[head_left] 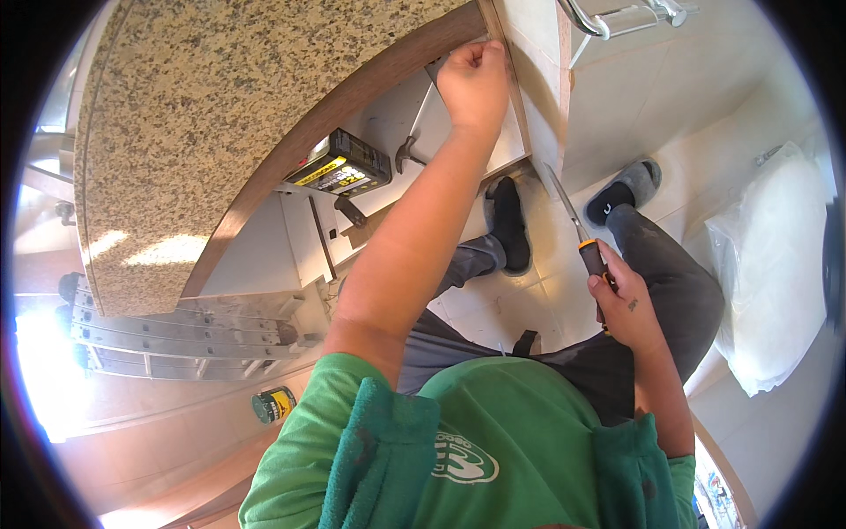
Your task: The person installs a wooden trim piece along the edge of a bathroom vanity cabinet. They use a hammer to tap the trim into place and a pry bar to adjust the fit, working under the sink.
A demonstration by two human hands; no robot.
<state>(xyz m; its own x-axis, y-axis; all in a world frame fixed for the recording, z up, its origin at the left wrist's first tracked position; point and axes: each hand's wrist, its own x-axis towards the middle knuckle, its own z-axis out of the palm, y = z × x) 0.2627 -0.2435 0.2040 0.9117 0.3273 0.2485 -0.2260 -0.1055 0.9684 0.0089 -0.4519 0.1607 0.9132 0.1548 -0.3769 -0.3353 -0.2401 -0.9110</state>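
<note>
My left hand (pixel 473 86) reaches up to the inner corner of the cabinet opening, where the brown wooden edge strip (pixel 352 99) meets the upright panel. Its fingers are curled closed against the wood, and anything inside them is hidden. Low on the right, my right hand (pixel 631 307) grips a long screwdriver (pixel 592 257) by its black and orange handle. The metal shaft points up and away, its tip apart from the cabinet, over the floor. A hammer (pixel 404 155) lies inside the cabinet, partly behind my left forearm.
Over the cabinet spreads a speckled granite countertop (pixel 238 70). Inside stands a black and yellow box (pixel 348 167). A metal ladder (pixel 181 335) and a green tin (pixel 271 406) are at left. At right are a white plastic bag (pixel 765 273) and a chrome bar (pixel 617 21).
</note>
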